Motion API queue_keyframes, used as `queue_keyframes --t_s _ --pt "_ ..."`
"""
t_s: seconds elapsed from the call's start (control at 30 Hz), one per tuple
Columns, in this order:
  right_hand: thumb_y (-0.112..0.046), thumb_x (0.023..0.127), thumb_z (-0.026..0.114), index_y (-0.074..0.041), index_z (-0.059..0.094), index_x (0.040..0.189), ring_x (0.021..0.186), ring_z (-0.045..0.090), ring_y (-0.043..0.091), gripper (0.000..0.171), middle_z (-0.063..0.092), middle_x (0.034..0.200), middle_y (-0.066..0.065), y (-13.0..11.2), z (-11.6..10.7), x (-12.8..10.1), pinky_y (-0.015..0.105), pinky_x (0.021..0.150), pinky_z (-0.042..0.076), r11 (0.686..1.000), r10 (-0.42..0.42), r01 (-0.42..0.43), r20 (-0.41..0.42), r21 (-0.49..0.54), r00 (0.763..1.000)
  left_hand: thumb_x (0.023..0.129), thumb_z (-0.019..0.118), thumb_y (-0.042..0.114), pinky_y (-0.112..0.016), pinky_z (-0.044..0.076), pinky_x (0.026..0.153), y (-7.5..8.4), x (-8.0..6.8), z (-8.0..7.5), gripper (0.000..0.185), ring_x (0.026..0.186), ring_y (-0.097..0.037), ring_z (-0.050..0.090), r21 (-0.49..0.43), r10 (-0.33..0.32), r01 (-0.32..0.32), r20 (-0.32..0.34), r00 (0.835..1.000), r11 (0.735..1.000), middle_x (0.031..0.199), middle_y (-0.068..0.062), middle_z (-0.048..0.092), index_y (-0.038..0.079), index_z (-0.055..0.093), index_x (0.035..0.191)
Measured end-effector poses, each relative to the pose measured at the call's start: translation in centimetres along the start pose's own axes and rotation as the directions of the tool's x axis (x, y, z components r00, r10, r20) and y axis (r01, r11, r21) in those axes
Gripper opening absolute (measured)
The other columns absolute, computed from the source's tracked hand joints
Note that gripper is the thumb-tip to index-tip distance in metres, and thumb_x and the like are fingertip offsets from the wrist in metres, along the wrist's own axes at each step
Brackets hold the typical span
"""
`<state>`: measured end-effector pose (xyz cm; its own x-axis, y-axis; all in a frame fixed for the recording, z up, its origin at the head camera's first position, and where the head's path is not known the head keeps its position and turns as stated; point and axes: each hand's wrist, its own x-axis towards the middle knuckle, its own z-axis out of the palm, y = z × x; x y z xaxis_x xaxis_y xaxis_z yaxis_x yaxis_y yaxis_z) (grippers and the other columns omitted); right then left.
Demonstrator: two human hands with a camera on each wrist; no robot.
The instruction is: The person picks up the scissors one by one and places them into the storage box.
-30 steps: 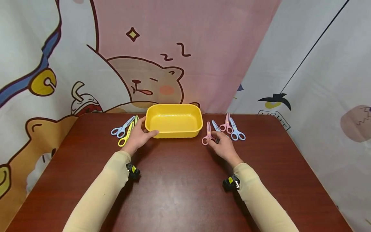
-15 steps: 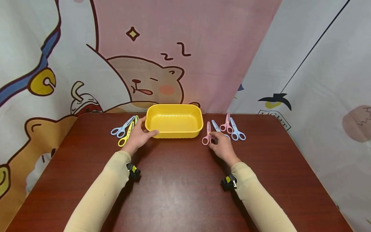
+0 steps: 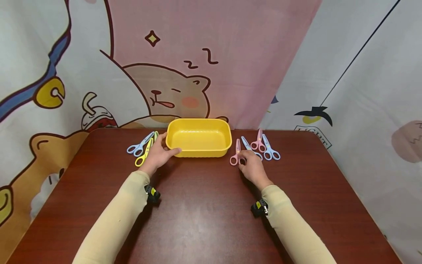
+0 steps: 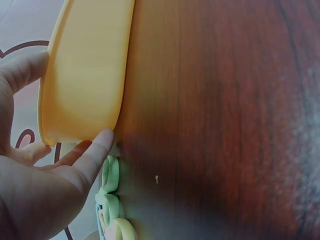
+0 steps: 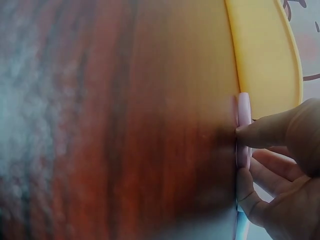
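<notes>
My left hand point(image 3: 157, 157) holds the left end of a yellow plastic basin point(image 3: 197, 153), its thumb by the front corner and its fingers at the end wall. In the left wrist view, thumb and fingers span that end of the basin point(image 4: 87, 75). On the right, my right hand point(image 3: 254, 167) pinches the handle of pink scissors point(image 3: 237, 146) lying on the table. The right wrist view has the pink handle point(image 5: 244, 112) between its fingertips; the blades are out of sight there. Blue scissors point(image 3: 245, 142) lie just beyond that hand, partly covered by it.
Further right lie another pair of pink scissors point(image 3: 260, 136) and blue scissors point(image 3: 268, 147). Left of the basin are blue scissors point(image 3: 146, 139), yellow scissors point(image 3: 145, 155) and green scissors point(image 3: 156, 135), the green mostly hidden. A printed curtain point(image 3: 250, 55) hangs behind the brown table point(image 3: 197, 220).
My right hand has shifted slightly at the pink scissors' handle, uncovering a little more of the blue scissors behind. The left hand and the basin stay in place.
</notes>
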<state>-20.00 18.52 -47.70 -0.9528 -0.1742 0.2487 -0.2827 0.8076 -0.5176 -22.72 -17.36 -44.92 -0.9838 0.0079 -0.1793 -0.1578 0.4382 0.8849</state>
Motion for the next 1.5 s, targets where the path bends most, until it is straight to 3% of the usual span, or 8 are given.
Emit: queue_keyframes --t_s 0.3,0.57,0.8,1.07,1.23,1.5 --pt "0.008 0.077 0.079 0.007 0.071 0.112 0.103 0.064 0.041 0.036 0.068 0.111 0.025 -0.2 0.0 0.1 0.052 0.095 0.052 1.0 -0.004 0.004 -0.001 -0.017 1.0 0.09 0.081 0.029 -0.05 0.04 0.117 0.4 -0.1 0.0 0.099 0.135 -0.037 0.05 -0.007 -0.01 0.01 0.008 1.0 1.0 0.155 -0.02 0.041 0.011 0.018 0.164" --pt "0.005 0.078 0.076 0.01 0.068 0.12 0.113 0.061 0.043 0.042 0.066 0.117 0.029 -0.5 -0.2 0.2 0.053 0.102 0.049 0.998 0.031 -0.027 0.071 -0.053 0.997 0.09 0.081 0.029 -0.05 0.04 0.117 0.5 -0.2 0.0 0.1 0.134 -0.037 0.05 -0.001 -0.014 0.014 0.007 1.0 1.0 0.155 -0.02 0.041 0.011 0.017 0.164" --pt "0.0 0.074 0.078 0.011 0.066 0.119 0.105 0.061 0.045 0.048 0.07 0.106 0.027 -0.5 -0.5 0.5 0.058 0.098 0.046 0.995 0.045 -0.036 0.095 -0.092 0.994 0.089 0.081 0.03 -0.05 0.039 0.117 0.5 -0.2 -0.1 0.101 0.134 -0.037 0.05 0.002 -0.013 0.013 0.006 1.0 1.0 0.155 -0.02 0.042 0.011 0.017 0.164" --pt "-0.004 0.077 0.077 0.011 0.062 0.125 0.109 0.06 0.047 0.053 0.071 0.111 0.026 -0.3 -0.9 0.6 0.059 0.099 0.044 0.993 0.089 -0.079 0.115 -0.086 0.989 0.089 0.082 0.03 -0.049 0.042 0.115 0.5 -0.1 0.1 0.1 0.13 -0.036 0.052 0.0 -0.005 0.005 0.0 1.0 1.0 0.15 -0.02 0.044 0.01 0.019 0.164" --pt "-0.002 0.078 0.076 0.01 0.064 0.121 0.106 0.061 0.043 0.046 0.071 0.112 0.026 -0.3 -1.3 0.7 0.054 0.094 0.05 0.997 0.073 -0.071 0.067 -0.038 0.995 0.089 0.082 0.03 -0.05 0.042 0.115 0.5 -0.1 0.0 0.099 0.129 -0.037 0.052 -0.002 -0.01 0.01 -0.004 1.0 1.0 0.149 -0.02 0.045 0.011 0.019 0.163" --pt "0.003 0.083 0.071 0.011 0.065 0.122 0.085 0.062 0.033 0.041 0.071 0.108 0.026 0.1 -1.6 0.6 0.042 0.078 0.051 0.99 0.129 -0.131 0.049 0.053 0.99 0.09 0.082 0.03 -0.05 0.041 0.115 0.4 -0.1 0.0 0.098 0.129 -0.037 0.051 0.006 -0.021 0.021 -0.001 1.0 1.0 0.147 -0.02 0.045 0.011 0.019 0.163"
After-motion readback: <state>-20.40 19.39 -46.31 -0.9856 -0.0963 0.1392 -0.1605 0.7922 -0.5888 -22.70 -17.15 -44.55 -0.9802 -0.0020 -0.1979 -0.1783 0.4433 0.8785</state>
